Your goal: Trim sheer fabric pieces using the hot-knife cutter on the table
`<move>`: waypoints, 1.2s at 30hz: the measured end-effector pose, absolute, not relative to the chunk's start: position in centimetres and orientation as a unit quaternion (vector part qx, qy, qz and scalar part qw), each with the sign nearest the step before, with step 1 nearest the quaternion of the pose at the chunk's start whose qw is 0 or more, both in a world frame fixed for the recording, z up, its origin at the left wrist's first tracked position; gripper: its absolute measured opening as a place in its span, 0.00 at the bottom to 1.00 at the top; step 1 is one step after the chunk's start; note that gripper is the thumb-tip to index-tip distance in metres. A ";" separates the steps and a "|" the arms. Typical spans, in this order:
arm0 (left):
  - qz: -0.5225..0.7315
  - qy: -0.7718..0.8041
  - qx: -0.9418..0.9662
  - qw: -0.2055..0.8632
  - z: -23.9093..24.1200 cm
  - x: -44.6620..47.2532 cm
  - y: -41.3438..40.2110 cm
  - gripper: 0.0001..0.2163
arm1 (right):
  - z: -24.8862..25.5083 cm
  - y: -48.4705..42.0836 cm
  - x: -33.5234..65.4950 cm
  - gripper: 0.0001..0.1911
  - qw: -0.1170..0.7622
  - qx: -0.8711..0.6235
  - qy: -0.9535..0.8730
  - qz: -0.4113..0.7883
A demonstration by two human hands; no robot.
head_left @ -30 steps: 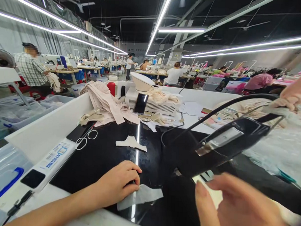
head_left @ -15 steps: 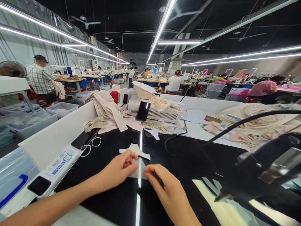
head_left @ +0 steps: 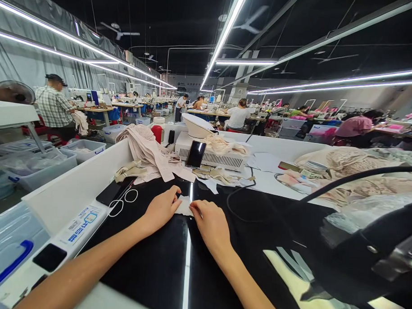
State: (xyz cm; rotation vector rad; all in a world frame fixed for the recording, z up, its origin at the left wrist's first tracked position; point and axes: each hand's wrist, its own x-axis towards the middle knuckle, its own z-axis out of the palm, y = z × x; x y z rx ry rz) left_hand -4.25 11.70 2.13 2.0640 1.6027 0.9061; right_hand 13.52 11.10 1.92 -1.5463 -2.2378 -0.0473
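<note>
Pale fabric piece [head_left: 184,207] on the black table [head_left: 144,274], between the two hands. The right hand [head_left: 192,207] pinches its right end; the left hand [head_left: 179,197], fingers narrowed, meets the left end, grip or mere contact indeterminable. Apparent step: positioning the piece; the next move would call for keeping it flat. Long axis seemingly left to right; fingers hide its ends.

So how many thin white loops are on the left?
2: a nearer loop and a farther loop, both left of the person's left hand. Others could hide under the fabric pile.
</note>
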 end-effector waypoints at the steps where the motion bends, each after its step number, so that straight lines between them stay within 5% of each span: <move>1: 0.309 0.573 0.739 0.174 2.0 -4.2 11.6 0.10 | 1.9 11.1 13.5 0.12 0.200 -0.558 -0.805 -0.025; 11: 0.234 0.588 0.768 0.100 0.9 -4.2 12.0 0.14 | 0.5 11.2 13.0 0.12 0.166 -0.567 -0.805 -0.050; 17: 0.227 0.585 0.777 0.044 0.8 -4.1 12.0 0.12 | 1.1 10.2 12.4 0.07 0.223 -0.536 -0.813 -0.039; 27: 0.249 0.515 0.820 -0.008 2.0 -4.2 10.0 0.10 | 2.6 -1.8 16.3 0.10 0.265 -0.375 -0.878 0.136; 31: 0.246 0.433 0.867 0.018 2.1 -3.3 8.0 0.08 | 2.6 -4.8 22.7 0.07 0.246 -0.473 -0.821 0.204; 36: 0.191 0.323 0.926 0.034 1.6 0.0 4.1 0.09 | 2.4 -7.2 30.6 0.11 0.283 -0.618 -0.724 0.114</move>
